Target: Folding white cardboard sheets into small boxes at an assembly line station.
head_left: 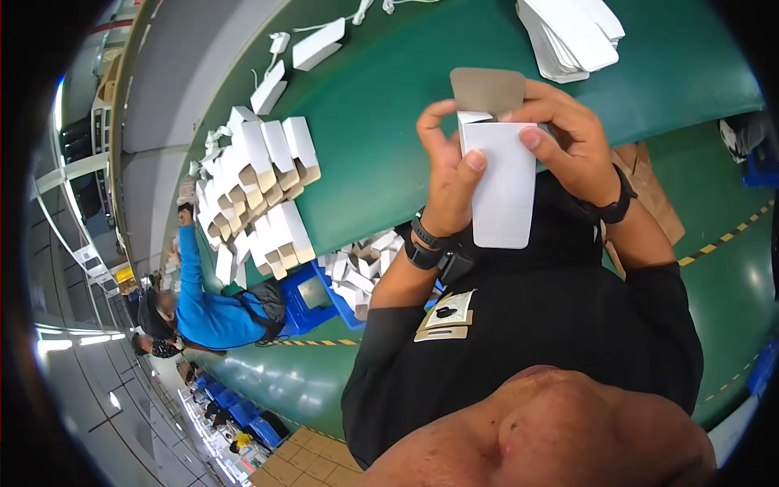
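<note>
Fingers [475, 161] grip white carton [503, 187], flap [488, 89] open.

You hold a small white carton [503, 183] upright near you, its brown flap [487, 89] open at the top. On the green counter [389, 105], folded white cartons [260, 187] cluster at the left and flat white blanks [572, 36] stack far right. A blue bin [312, 304] of cartons sits at the near left.

Black long-sleeved top, pinned badge on the left sleeve, black wristbands on both wrists.
</note>
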`<state>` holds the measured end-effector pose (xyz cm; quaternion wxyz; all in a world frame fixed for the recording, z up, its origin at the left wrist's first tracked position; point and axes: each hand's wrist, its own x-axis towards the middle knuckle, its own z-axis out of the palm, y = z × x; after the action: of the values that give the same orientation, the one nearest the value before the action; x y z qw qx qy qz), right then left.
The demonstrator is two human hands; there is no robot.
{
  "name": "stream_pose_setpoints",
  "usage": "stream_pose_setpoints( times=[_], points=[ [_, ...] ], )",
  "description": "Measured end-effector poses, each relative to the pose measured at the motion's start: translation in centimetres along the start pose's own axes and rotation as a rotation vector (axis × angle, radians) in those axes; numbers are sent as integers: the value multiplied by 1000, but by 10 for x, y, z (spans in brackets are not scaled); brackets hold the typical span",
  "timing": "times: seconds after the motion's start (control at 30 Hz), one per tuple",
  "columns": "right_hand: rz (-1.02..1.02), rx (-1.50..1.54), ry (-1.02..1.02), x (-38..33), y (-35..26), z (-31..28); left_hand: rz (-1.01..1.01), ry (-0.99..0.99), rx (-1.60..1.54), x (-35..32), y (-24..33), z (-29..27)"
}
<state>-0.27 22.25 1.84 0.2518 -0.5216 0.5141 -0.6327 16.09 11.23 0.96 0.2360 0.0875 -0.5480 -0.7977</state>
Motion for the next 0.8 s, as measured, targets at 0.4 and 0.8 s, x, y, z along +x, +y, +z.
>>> stream_pose_setpoints(
  times=[0.4, 0.8],
  points=[
    [96, 158, -24, 18, -7, -4, 63, -79, 253, 2, 1, -10],
    [226, 70, -163, 41, -7, -9, -18, -109, 171, 3, -3, -28]
  ],
)
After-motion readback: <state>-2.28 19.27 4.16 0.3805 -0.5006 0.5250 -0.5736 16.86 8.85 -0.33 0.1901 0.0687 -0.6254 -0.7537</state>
